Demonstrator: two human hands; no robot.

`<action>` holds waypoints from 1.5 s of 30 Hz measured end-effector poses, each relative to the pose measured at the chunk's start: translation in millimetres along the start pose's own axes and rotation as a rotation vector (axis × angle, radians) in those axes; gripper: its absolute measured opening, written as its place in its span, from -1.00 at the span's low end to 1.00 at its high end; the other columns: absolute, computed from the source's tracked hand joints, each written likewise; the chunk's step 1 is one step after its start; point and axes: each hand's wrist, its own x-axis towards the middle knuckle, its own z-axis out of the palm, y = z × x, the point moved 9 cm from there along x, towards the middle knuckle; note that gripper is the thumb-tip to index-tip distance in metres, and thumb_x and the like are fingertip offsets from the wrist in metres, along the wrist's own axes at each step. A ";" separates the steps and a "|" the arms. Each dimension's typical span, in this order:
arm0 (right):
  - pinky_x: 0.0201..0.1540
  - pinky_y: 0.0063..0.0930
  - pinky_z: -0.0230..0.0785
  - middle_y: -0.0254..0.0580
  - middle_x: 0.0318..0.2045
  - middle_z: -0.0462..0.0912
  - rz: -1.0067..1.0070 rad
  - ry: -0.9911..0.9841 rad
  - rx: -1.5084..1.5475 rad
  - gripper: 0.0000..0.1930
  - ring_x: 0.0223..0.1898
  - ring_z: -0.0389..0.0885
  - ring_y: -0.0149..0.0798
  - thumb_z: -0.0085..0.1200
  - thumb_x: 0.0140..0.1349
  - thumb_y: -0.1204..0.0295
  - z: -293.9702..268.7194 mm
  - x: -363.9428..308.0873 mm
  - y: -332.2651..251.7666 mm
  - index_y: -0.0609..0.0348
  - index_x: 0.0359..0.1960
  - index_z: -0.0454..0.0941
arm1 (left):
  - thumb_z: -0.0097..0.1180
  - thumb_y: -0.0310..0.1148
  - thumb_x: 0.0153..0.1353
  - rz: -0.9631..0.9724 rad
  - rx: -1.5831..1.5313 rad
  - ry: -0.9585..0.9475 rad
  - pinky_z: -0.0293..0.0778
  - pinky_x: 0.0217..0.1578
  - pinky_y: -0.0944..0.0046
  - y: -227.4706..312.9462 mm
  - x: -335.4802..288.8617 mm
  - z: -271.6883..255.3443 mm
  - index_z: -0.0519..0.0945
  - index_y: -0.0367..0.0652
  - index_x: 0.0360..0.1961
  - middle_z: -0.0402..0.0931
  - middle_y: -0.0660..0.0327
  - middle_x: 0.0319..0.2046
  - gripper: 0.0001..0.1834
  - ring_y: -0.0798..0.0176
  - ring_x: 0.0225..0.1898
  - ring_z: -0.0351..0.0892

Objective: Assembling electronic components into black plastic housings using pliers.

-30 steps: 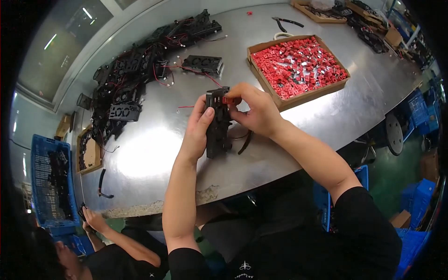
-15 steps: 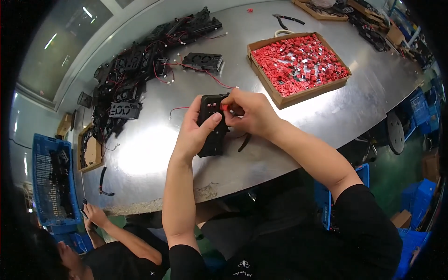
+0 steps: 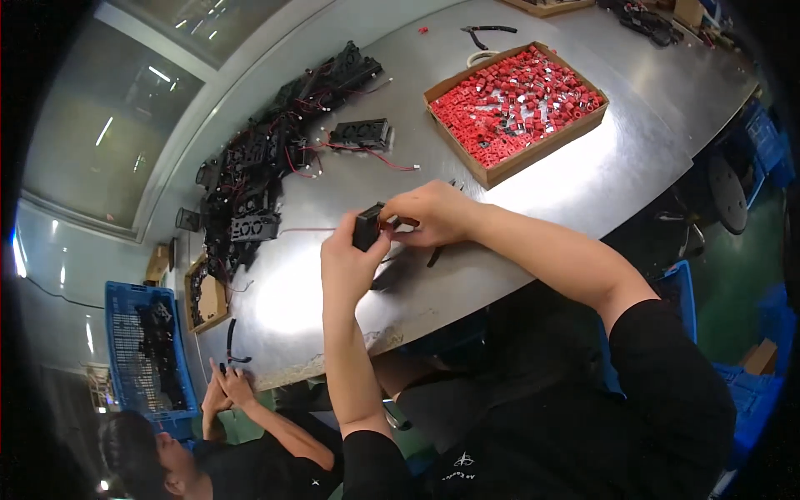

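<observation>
From head height, I see the black case (image 3: 367,228) tipped since a moment ago, above the bench (image 3: 358,183), gripped by the fingers of the left hand (image 3: 344,257); the right hand (image 3: 435,213) curls its fingers beside it, still busy there, though whether they pinch anything I can't tell

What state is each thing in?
Black unit: gripped in left hand
Right hand: fingers bent at the unit, grip unclear
Cardboard tray: open, filled with red parts
Pliers: lying, handles spread
Lone fan unit: lying beside the pile
Blue crate: open-topped, black parts inside
</observation>
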 end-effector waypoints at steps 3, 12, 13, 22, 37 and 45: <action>-0.36 -0.38 0.43 -0.24 -0.49 0.58 0.131 -0.022 0.235 -0.66 -0.49 0.55 -0.31 0.29 0.27 0.40 -5.2 -3.0 20.7 0.15 0.06 0.63 | 0.41 -0.33 0.21 0.146 0.419 0.112 0.52 -0.35 0.12 14.4 -28.2 -8.4 0.62 -0.21 -0.20 0.64 0.11 -0.43 -0.75 0.10 -0.44 0.64; -0.32 -0.22 0.48 -0.12 -0.50 0.64 0.187 -0.014 0.173 -0.76 -0.45 0.67 -0.11 0.22 0.29 0.35 12.5 -2.1 18.2 0.10 -0.04 0.68 | 0.43 -0.35 0.08 0.414 0.819 0.057 0.47 0.04 -0.05 -1.1 -85.1 18.6 0.65 -0.18 0.02 0.57 -0.01 0.07 -0.55 -0.13 0.07 0.57; -0.34 -0.27 0.47 -0.11 -0.49 0.64 0.163 -0.021 0.142 -0.77 -0.48 0.63 -0.16 0.21 0.31 0.39 13.5 -1.7 17.8 0.13 -0.03 0.68 | 0.43 -0.35 0.08 0.406 0.817 0.053 0.47 0.04 -0.05 1.0 -84.9 19.5 0.65 -0.18 0.02 0.57 -0.01 0.07 -0.55 -0.13 0.07 0.57; 0.05 -0.16 0.52 -0.04 -0.03 0.66 -0.095 -0.274 -0.006 -0.40 0.01 0.66 0.02 0.41 0.16 0.09 40.3 -3.7 -11.1 0.16 0.17 0.61 | 0.25 -0.32 0.23 0.424 0.503 0.072 0.43 0.16 -0.08 0.5 -88.1 10.5 0.62 -0.31 0.09 0.57 -0.13 0.14 -0.56 -0.20 0.16 0.56; 0.15 -0.08 0.52 -0.04 0.00 0.63 0.022 -0.397 -0.155 -0.24 0.10 0.61 0.09 0.54 -0.05 -0.12 76.0 -19.7 -3.7 0.21 0.02 0.60 | 0.22 -0.25 0.46 0.063 0.214 0.266 0.63 -0.13 0.09 -49.3 -70.8 -78.1 0.61 -0.16 0.25 0.74 0.00 -0.09 -0.59 0.02 -0.22 0.78; 0.17 -0.08 0.51 -0.03 -0.03 0.63 0.071 -0.449 -0.143 -0.23 0.12 0.60 0.10 0.55 -0.06 -0.10 76.9 -18.2 -3.7 0.23 0.03 0.60 | 0.24 -0.38 0.38 0.208 0.608 0.482 0.51 -0.34 0.08 13.2 -94.6 -93.7 0.75 -0.13 0.06 0.56 0.10 -0.43 -0.73 0.01 -0.39 0.59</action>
